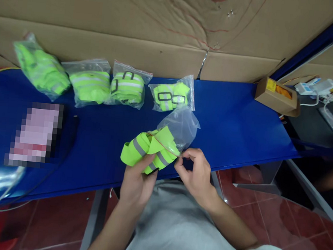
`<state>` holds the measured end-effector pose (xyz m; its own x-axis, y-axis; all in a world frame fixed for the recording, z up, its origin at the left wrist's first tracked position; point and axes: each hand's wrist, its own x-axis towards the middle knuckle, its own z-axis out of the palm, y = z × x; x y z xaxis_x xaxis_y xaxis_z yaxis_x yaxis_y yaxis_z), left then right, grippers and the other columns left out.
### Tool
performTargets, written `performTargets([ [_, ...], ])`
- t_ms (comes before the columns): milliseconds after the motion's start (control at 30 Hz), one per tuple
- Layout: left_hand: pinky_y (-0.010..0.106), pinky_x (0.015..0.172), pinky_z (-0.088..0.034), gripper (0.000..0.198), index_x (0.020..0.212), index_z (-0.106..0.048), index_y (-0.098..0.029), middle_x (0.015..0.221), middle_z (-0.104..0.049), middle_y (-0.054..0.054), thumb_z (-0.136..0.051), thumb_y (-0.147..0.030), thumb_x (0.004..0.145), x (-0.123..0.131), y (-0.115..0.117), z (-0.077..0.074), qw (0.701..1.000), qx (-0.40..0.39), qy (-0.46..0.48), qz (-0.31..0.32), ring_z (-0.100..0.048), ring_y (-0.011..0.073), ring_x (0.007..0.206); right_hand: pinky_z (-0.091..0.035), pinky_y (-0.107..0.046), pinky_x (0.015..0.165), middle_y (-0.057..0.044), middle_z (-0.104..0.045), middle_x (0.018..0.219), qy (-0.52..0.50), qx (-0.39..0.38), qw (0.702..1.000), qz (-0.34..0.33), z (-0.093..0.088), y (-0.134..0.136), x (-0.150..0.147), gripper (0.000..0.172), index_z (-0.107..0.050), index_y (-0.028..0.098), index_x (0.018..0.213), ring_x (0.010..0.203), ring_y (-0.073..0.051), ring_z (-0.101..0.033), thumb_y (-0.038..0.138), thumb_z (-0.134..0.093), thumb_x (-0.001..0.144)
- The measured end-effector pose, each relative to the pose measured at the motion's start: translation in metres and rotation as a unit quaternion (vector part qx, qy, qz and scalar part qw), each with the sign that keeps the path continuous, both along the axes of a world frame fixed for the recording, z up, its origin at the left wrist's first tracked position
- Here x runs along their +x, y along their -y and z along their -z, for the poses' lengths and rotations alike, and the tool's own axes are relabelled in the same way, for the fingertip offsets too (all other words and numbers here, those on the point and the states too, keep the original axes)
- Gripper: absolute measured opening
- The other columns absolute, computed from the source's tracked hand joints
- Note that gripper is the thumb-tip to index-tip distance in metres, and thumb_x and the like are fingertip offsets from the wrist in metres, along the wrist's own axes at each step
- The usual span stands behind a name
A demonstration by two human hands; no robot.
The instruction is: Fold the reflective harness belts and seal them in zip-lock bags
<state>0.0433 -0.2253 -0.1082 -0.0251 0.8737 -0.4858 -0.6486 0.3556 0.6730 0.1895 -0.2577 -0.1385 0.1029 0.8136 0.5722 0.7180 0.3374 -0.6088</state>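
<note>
A folded neon-yellow strap bundle (142, 148) with grey reflective stripes is held over the front part of the blue table. My left hand (139, 181) grips it from below, thumb on top. Its right end sits in the mouth of a clear plastic bag (181, 126), whose red-lined edge crosses the straps. With thumb and index finger, my right hand (195, 173) pinches the right corner of that edge. Behind lie bagged bundles of the same material: one (169, 96) with black buckles, another (128, 88) also buckled, and two (90, 85) (42, 68) farther left.
A pixelated pink phone-like object (36, 132) with a white cable lies on the left of the blue table (222, 126). An open cardboard box (275, 97) stands at the back right. Beyond it, a dark surface (310, 123) carries white adapters, cables and yellow pieces. Cardboard lines the back.
</note>
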Motion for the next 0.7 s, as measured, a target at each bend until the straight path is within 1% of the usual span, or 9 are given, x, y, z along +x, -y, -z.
performTargets([
  [100, 0.035, 0.096, -0.062, 0.059, 0.12, -0.076, -0.031, 0.118, -0.078, 0.001, -0.092, -0.022, 0.065, -0.01, -0.004, -0.008, 1.0, -0.01, 0.0, 0.013, -0.068, 0.0315, 0.125, -0.051, -0.031, 0.07, 0.0, -0.065, 0.082, 0.046, 0.0, 0.998, -0.045, -0.005, 0.003, 0.003, 0.019, -0.053, 0.025, 0.099, 0.076, -0.017, -0.061, 0.008, -0.061, 0.092],
  [233, 0.036, 0.09, -0.065, 0.067, 0.122, -0.076, -0.029, 0.116, -0.079, 0.003, -0.095, -0.022, 0.058, -0.02, -0.01, -0.011, 0.997, -0.059, -0.016, 0.048, -0.069, 0.0347, 0.122, -0.049, -0.031, 0.068, 0.001, -0.066, 0.078, 0.095, 0.021, 0.99, -0.101, -0.01, 0.006, 0.008, 0.022, -0.051, 0.024, 0.096, 0.073, -0.017, -0.06, 0.005, -0.061, 0.091],
  [367, 0.038, 0.087, -0.066, 0.072, 0.122, -0.075, -0.029, 0.116, -0.079, 0.005, -0.097, -0.02, 0.054, -0.028, -0.016, -0.01, 0.993, -0.092, -0.015, 0.073, -0.071, 0.037, 0.119, -0.047, -0.032, 0.066, 0.001, -0.066, 0.077, 0.134, 0.01, 0.984, -0.119, -0.015, 0.006, 0.018, 0.021, -0.052, 0.025, 0.096, 0.072, -0.017, -0.059, 0.005, -0.06, 0.092],
  [500, 0.045, 0.089, -0.065, 0.07, 0.12, -0.075, -0.029, 0.11, -0.08, 0.005, -0.094, -0.015, 0.054, -0.028, -0.021, -0.008, 0.989, -0.095, 0.022, 0.109, -0.071, 0.0393, 0.116, -0.047, -0.033, 0.067, 0.001, -0.067, 0.078, 0.153, 0.002, 0.979, -0.134, -0.012, 0.006, 0.016, 0.02, -0.052, 0.025, 0.095, 0.073, -0.018, -0.06, 0.006, -0.059, 0.092],
  [567, 0.044, 0.092, -0.064, 0.064, 0.117, -0.076, -0.029, 0.107, -0.08, 0.004, -0.093, -0.016, 0.056, -0.022, -0.02, -0.006, 0.991, -0.083, 0.036, 0.095, -0.071, 0.0372, 0.117, -0.047, -0.032, 0.066, 0.001, -0.065, 0.076, 0.132, 0.003, 0.984, -0.117, -0.006, 0.007, 0.006, 0.02, -0.052, 0.025, 0.093, 0.071, -0.017, -0.058, 0.007, -0.06, 0.092],
  [633, 0.039, 0.094, -0.062, 0.058, 0.115, -0.076, -0.029, 0.106, -0.08, 0.002, -0.093, -0.019, 0.06, -0.014, -0.017, -0.001, 0.995, -0.06, 0.038, 0.063, -0.07, 0.0335, 0.118, -0.048, -0.032, 0.066, 0.002, -0.063, 0.075, 0.089, 0.007, 0.991, -0.096, 0.002, 0.009, -0.006, 0.02, -0.051, 0.025, 0.093, 0.07, -0.017, -0.058, 0.008, -0.06, 0.092],
  [700, 0.035, 0.095, -0.06, 0.053, 0.114, -0.075, -0.028, 0.109, -0.079, 0.002, -0.092, -0.022, 0.064, -0.007, -0.012, 0.007, 0.999, -0.024, 0.028, 0.04, -0.07, 0.0305, 0.118, -0.05, -0.031, 0.067, 0.002, -0.064, 0.077, 0.046, 0.008, 0.995, -0.088, 0.009, 0.011, -0.016, 0.019, -0.052, 0.025, 0.095, 0.072, -0.016, -0.06, 0.008, -0.06, 0.092],
])
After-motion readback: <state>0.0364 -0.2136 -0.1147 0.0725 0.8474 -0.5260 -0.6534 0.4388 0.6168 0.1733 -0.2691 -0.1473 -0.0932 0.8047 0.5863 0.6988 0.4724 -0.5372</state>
